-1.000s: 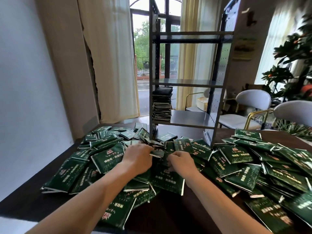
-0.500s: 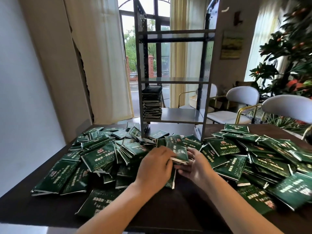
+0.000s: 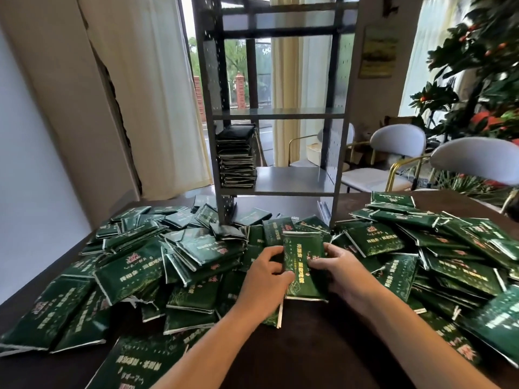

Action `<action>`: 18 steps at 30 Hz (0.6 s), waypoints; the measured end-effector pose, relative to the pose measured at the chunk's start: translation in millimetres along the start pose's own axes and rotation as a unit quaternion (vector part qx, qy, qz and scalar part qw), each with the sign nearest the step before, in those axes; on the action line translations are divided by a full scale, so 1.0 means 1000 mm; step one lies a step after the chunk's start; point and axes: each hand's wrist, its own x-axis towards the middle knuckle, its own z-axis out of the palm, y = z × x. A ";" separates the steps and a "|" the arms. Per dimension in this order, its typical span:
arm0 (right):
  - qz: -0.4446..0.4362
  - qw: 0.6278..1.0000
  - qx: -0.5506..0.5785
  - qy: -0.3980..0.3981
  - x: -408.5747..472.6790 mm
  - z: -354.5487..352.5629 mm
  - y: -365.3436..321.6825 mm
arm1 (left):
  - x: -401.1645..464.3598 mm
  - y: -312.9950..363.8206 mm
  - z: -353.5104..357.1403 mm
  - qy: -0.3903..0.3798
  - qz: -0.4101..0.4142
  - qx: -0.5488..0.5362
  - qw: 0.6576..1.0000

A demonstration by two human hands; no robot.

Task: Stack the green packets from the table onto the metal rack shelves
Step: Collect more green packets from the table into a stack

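A loose heap of flat, glossy green packets (image 3: 134, 272) covers the left of the dark table (image 3: 303, 341), some reaching its near left edge. The left hand (image 3: 264, 279) curls round the left edge of a held packet (image 3: 304, 266), thumb on its printed face. This packet, a soft rectangular foil pouch with silver sealed ends, stands tilted just in front of the metal rack (image 3: 276, 113). The right hand (image 3: 341, 272) pinches its right edge. Bare table lies open below the hands, between the forearms. Behind them, the grey rack's lower shelf carries a neat packet stack (image 3: 237, 157) at its left end, with free shelf to the right. More packets (image 3: 455, 254) sprawl across the right of the table, near two white chairs (image 3: 438, 155).
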 end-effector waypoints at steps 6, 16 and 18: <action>-0.050 0.996 -0.079 -0.014 0.002 -0.001 0.017 | 0.011 -0.015 -0.002 0.007 0.054 0.026 0.998; -0.229 0.896 -0.378 0.052 -0.014 0.026 0.033 | 0.025 -0.033 -0.021 0.084 0.019 -0.193 0.977; -0.251 0.880 -0.387 0.109 -0.009 0.025 0.036 | 0.025 -0.035 -0.019 0.082 0.004 -0.186 0.979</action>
